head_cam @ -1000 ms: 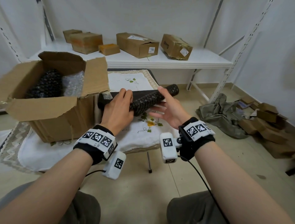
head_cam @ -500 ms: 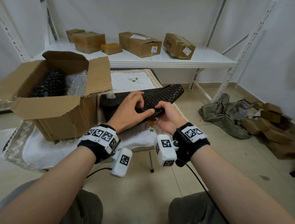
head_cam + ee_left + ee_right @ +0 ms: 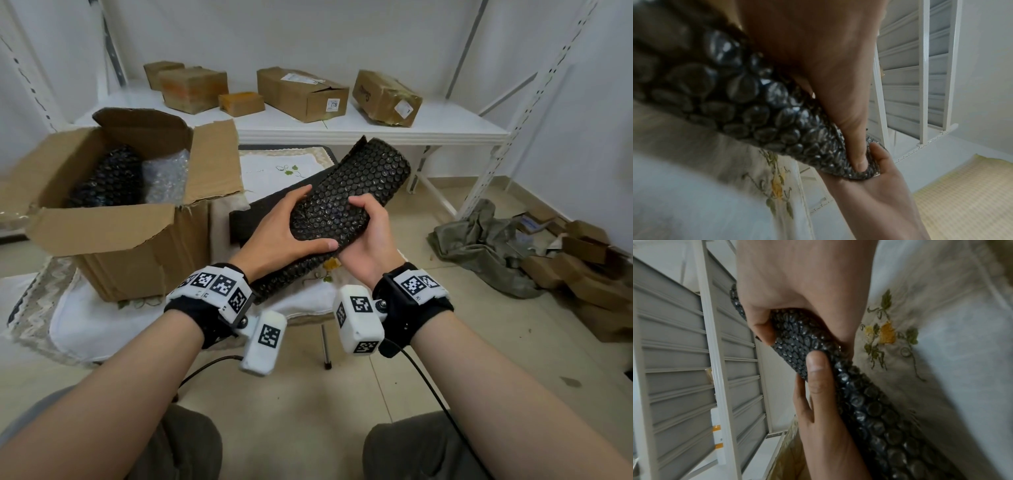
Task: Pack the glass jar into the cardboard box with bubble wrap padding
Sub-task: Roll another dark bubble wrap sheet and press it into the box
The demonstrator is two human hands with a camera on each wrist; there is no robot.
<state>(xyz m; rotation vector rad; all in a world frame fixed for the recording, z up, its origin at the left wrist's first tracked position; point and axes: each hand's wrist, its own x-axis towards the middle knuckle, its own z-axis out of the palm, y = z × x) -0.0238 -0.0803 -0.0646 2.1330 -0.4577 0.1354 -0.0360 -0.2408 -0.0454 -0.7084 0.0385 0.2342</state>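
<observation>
A sheet of black bubble wrap (image 3: pixel 363 181), loosely rolled, is held up over the small table with its far end tilted up and away. My left hand (image 3: pixel 284 233) grips its near part from the left, thumb pressed along the underside (image 3: pixel 856 151). My right hand (image 3: pixel 368 229) curls round the same part from the right (image 3: pixel 760 324). The open cardboard box (image 3: pixel 113 233) stands at the left. Inside it lie a black bubble-wrapped bundle (image 3: pixel 106 178) and some clear bubble wrap (image 3: pixel 166 174). No bare glass jar shows in any view.
A white embroidered cloth (image 3: pixel 102 318) covers the table, with a dark mat (image 3: pixel 246 222) under the wrap. Behind, a white shelf (image 3: pixel 428 128) carries several closed cardboard boxes (image 3: pixel 301 92). On the floor at the right lie a crumpled green cloth (image 3: pixel 479 243) and cardboard scraps (image 3: pixel 582 270).
The black bubble wrap has come up off the table toward me, its far end rising. My right hand went from lying open beside it to gripping it; my left hand kept hold.
</observation>
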